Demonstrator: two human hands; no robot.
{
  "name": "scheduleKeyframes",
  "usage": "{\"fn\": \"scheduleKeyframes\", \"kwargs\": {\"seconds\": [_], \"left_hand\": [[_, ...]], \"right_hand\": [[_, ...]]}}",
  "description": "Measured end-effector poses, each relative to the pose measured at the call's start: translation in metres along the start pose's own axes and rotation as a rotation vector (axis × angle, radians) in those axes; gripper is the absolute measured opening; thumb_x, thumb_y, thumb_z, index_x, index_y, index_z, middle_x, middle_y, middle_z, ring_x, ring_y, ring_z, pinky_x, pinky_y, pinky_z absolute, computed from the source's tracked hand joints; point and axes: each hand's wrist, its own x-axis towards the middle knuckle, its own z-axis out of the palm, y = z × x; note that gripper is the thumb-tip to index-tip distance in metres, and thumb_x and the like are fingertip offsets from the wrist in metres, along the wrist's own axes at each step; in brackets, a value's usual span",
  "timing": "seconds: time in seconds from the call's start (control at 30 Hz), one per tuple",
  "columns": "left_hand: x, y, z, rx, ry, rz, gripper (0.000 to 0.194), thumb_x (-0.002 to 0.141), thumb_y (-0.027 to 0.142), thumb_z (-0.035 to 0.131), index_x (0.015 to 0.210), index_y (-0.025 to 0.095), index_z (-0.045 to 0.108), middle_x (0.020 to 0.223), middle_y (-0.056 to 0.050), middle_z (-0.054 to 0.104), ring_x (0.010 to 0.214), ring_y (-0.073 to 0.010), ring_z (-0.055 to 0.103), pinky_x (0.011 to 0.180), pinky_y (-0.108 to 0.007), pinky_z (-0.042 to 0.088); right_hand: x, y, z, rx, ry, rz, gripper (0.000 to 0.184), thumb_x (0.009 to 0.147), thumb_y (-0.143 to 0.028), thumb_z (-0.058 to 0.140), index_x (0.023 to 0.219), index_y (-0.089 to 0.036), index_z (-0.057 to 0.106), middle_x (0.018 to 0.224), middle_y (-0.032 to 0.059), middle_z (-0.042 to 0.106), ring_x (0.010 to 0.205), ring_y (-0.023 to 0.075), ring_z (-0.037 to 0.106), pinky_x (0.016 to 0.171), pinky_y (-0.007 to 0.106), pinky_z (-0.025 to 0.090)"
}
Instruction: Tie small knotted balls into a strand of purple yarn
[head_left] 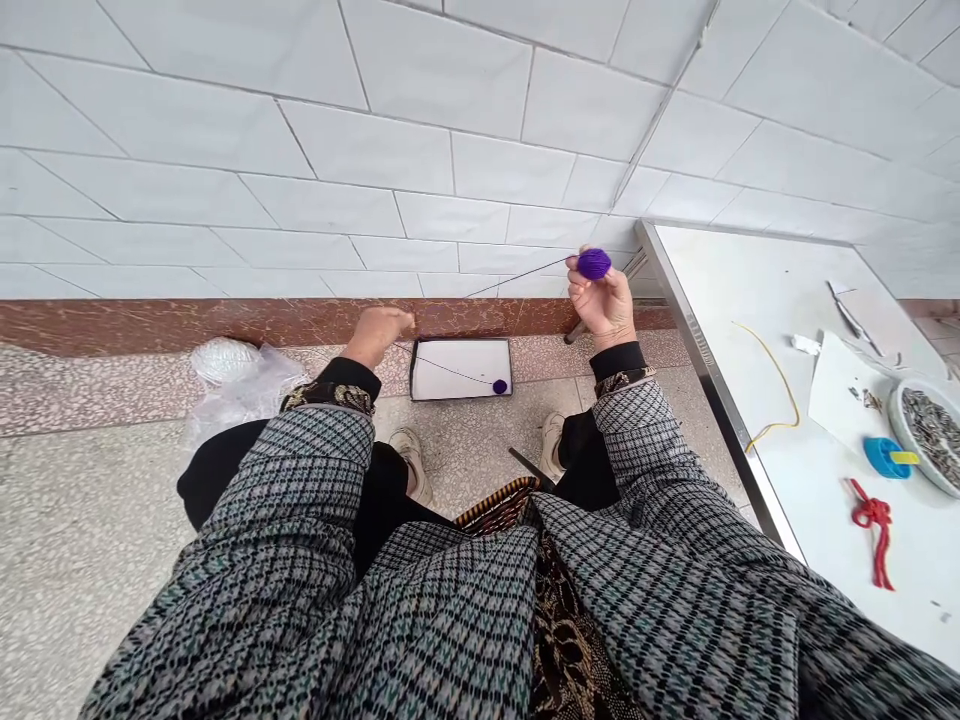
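Round purple yarn ball (594,264) | your right fingers (577,286) pinching it | thin dark strand (525,275), down-leftward | left fingers (400,319) curled, grip unclear

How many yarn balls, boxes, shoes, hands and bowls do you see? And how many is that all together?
Purple yarn balls: 2, one held up and one in the box
Shallow box: 1
Shoes: 2
Hands: 2
Bowl: 1
Total: 8
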Motion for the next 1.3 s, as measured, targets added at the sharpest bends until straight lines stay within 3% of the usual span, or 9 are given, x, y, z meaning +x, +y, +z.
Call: {"fn": "scheduleKeyframes", "kwargs": {"seconds": [0.13, 0.33, 0.5, 0.6, 0.73, 0.93, 1.07, 1.2, 1.3], "left_hand": [[-0.003, 0.003, 0.030, 0.009, -0.162, -0.050, 0.013, 0.067, 0.027, 0.073, 0.075, 0.019, 0.080, 0.101, -0.012, 0.086, 0.119, -0.0331, 0.075, 0.114, -0.039, 0.052], [-0.018, 0.062, 0.068, -0.321, -0.383, 0.341, 0.083, 0.066, 0.020, 0.071, 0.149, 0.015, 0.070, 0.167, -0.015, 0.062, 0.161, -0.0337, 0.050, 0.137, -0.046, 0.035], [-0.040, 0.117, 0.082, -0.648, -0.452, 0.272, 0.064, 0.073, 0.015, 0.070, 0.138, 0.016, 0.069, 0.126, -0.011, 0.078, 0.096, -0.0189, 0.075, 0.089, -0.032, 0.060], [-0.049, 0.126, 0.081, -0.579, -0.347, 0.239, 0.038, 0.084, 0.016, 0.065, 0.121, 0.014, 0.071, 0.082, -0.001, 0.068, 0.054, -0.0086, 0.048, 0.057, -0.025, 0.040], [-0.052, 0.119, 0.071, -0.318, -0.219, 0.385, 0.016, 0.092, 0.024, 0.062, 0.090, 0.013, 0.074, 0.059, 0.006, 0.045, 0.054, -0.0093, 0.034, 0.056, -0.025, 0.026], [-0.054, 0.103, 0.066, -0.304, -0.409, 0.336, 0.015, 0.088, 0.018, 0.057, 0.076, 0.016, 0.066, 0.057, 0.003, 0.052, 0.051, -0.0100, 0.045, 0.056, -0.023, 0.039], [-0.061, 0.108, 0.061, -0.235, -0.612, 0.403, 0.018, 0.087, 0.016, 0.058, 0.071, 0.016, 0.066, 0.056, 0.001, 0.057, 0.053, -0.0106, 0.053, 0.061, -0.023, 0.045], [-0.063, 0.116, 0.046, -0.277, -0.678, 0.416, 0.016, 0.086, 0.014, 0.061, 0.071, 0.015, 0.068, 0.058, 0.000, 0.060, 0.054, -0.0105, 0.054, 0.062, -0.023, 0.045], [-0.057, 0.117, 0.035, -0.413, -0.547, 0.332, 0.017, 0.082, 0.012, 0.062, 0.066, 0.015, 0.064, 0.056, 0.000, 0.054, 0.053, -0.0098, 0.048, 0.058, -0.023, 0.042]], "right_hand": [[-0.001, 0.012, 0.011, -0.054, -0.125, 0.082, 0.060, 0.069, -0.046, 0.099, 0.114, -0.022, 0.068, 0.105, 0.0043, 0.072, 0.073, 0.0104, 0.054, 0.084, 0.031, 0.067], [0.001, 0.038, 0.033, -0.133, -0.266, 0.414, 0.064, 0.062, -0.045, 0.105, 0.106, -0.014, 0.070, 0.086, 0.0012, 0.072, 0.067, 0.0082, 0.060, 0.067, 0.022, 0.062], [0.005, 0.043, 0.040, -0.188, -0.190, 0.499, 0.058, 0.066, -0.041, 0.101, 0.104, -0.015, 0.065, 0.075, -0.0031, 0.064, 0.065, 0.0086, 0.061, 0.065, 0.019, 0.062], [0.010, 0.039, 0.036, -0.117, -0.001, 0.438, 0.053, 0.071, -0.035, 0.096, 0.106, -0.017, 0.062, 0.086, 0.0001, 0.069, 0.069, 0.0084, 0.061, 0.067, 0.017, 0.063], [0.017, 0.038, 0.032, -0.030, 0.181, 0.366, 0.044, 0.085, -0.040, 0.089, 0.105, -0.020, 0.055, 0.096, 0.0026, 0.070, 0.070, 0.0074, 0.056, 0.066, 0.013, 0.062], [0.020, 0.044, 0.032, -0.072, 0.209, 0.254, 0.043, 0.084, -0.039, 0.087, 0.104, -0.022, 0.052, 0.098, 0.0019, 0.066, 0.077, 0.0093, 0.059, 0.075, 0.018, 0.064], [0.020, 0.049, 0.028, -0.435, 0.297, 0.169, 0.036, 0.086, -0.031, 0.082, 0.100, -0.022, 0.050, 0.089, -0.0018, 0.062, 0.075, 0.0098, 0.062, 0.075, 0.021, 0.060], [0.009, 0.049, 0.032, -0.901, -0.129, 0.465, 0.032, 0.074, -0.013, 0.079, 0.097, -0.018, 0.058, 0.083, -0.0033, 0.063, 0.070, 0.0103, 0.059, 0.064, 0.020, 0.051], [-0.002, 0.038, 0.039, -0.674, -0.593, 0.600, 0.043, 0.069, -0.020, 0.087, 0.104, -0.016, 0.062, 0.094, 0.0012, 0.068, 0.080, 0.0131, 0.063, 0.069, 0.024, 0.058]]}}
